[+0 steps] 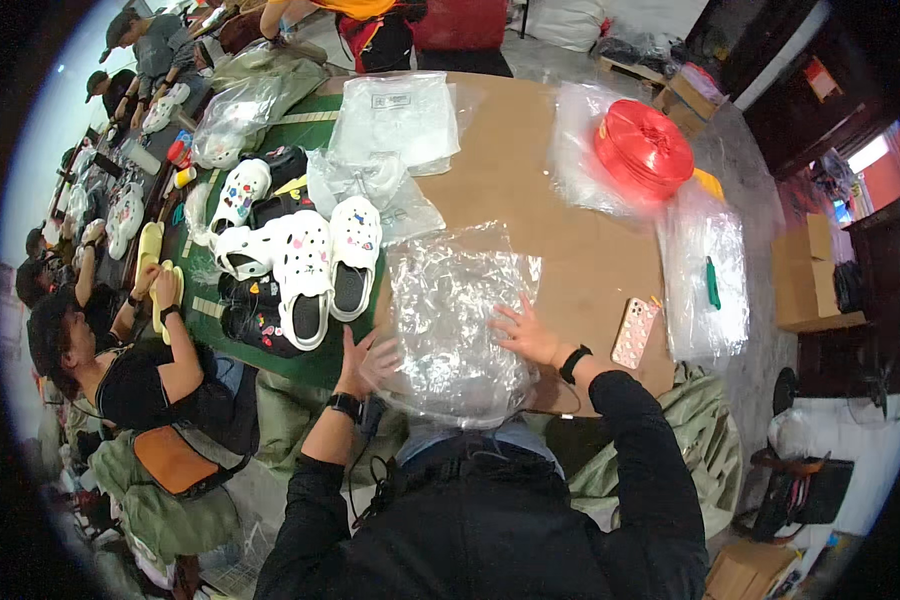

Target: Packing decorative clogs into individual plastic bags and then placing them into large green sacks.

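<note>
A large clear plastic bag [460, 310] lies crinkled on the brown tabletop in front of me, its near end hanging at the table's edge. My right hand [528, 333] rests on the bag's right side, fingers spread. At its left edge is my left hand [363, 362], fingers stretched out and partly blurred behind or against the film. Neither hand grips anything. Just left of the bag are white clogs with coloured charms [305, 265], piled together with black clogs [255, 310]. Flat translucent bags [395, 120] lie beyond them.
A red roll of plastic tape [645, 150] sits on clear sheets at the far right. Nearer are a stack of clear bags [705, 285] with a green tool and a patterned phone [635, 333]. At left, a seated co-worker holds yellow slippers [151, 250]. Cardboard boxes [815, 275] stand right.
</note>
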A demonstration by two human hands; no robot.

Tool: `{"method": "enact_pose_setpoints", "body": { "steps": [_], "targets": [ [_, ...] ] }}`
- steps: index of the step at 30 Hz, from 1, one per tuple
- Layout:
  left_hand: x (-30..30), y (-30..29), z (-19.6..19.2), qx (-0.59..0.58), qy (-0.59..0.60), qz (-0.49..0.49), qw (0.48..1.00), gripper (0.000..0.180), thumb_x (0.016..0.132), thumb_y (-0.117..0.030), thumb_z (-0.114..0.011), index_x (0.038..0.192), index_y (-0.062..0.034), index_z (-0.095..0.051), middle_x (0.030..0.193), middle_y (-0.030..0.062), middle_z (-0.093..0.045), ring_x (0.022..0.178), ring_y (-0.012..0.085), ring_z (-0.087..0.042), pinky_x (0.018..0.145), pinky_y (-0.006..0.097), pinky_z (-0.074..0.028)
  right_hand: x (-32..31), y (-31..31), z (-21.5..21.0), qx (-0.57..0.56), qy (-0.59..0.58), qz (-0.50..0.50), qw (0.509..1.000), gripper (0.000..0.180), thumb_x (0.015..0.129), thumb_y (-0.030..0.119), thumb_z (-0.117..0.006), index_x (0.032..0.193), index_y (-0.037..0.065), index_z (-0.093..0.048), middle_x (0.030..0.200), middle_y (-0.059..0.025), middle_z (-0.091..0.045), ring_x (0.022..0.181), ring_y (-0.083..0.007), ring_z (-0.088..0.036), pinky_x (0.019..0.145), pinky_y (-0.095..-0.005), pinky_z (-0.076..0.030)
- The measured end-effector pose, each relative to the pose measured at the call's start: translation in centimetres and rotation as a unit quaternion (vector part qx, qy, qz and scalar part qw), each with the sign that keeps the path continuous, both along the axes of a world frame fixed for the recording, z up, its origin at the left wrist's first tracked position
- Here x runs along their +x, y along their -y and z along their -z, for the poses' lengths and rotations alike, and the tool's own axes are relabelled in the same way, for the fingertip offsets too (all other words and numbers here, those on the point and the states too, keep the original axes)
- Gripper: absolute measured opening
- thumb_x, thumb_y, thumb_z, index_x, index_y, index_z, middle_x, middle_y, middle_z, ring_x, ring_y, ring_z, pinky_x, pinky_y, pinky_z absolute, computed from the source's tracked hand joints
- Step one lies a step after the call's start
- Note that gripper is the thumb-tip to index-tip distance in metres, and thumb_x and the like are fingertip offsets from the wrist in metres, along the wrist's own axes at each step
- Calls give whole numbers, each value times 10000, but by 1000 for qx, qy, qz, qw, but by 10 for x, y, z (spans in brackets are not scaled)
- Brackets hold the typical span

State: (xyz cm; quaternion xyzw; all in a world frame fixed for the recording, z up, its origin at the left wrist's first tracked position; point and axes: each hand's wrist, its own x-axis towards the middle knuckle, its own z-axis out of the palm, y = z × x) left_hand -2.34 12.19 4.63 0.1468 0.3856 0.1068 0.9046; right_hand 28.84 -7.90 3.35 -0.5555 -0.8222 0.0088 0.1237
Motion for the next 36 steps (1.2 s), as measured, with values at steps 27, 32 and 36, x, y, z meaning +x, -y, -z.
{"method": "enact_pose_setpoints", "body": {
  "steps": [27, 32, 36],
  "targets": [
    [96, 21, -61, 778, -344, 309, 426, 695, 656, -310, -674, 1262, -181, -359, 1143, 202, -452, 1094, 375, -392, 878, 506, -311, -28, -115, -44, -57, 100, 275, 955, 288, 726, 194, -542, 1004, 125, -571, 1062, -143, -528, 1090, -333, -427, 921, -594, -234],
    [115, -2, 6, 733, -415, 408, 353, 873, 627, -378, -696, 1340, -274, -203, 1371, 219, -122, 1243, 459, -74, 983, 565, -85, -32, -161, -14, -394, 16, 260, 881, 242, 735, 262, -544, 884, 81, -600, 863, -161, -590, 895, -317, -556, 828, -504, -366],
    [107, -13, 21, 639, -413, 490, 425, 952, 599, -447, -711, 1348, -338, -135, 1387, 245, 15, 1249, 481, 42, 982, 575, -48, -34, -221, -51, -383, -157, 275, 868, 349, 743, 326, -564, 936, 35, -563, 931, -152, -588, 930, -350, -537, 766, -451, -421]
  ]
}}
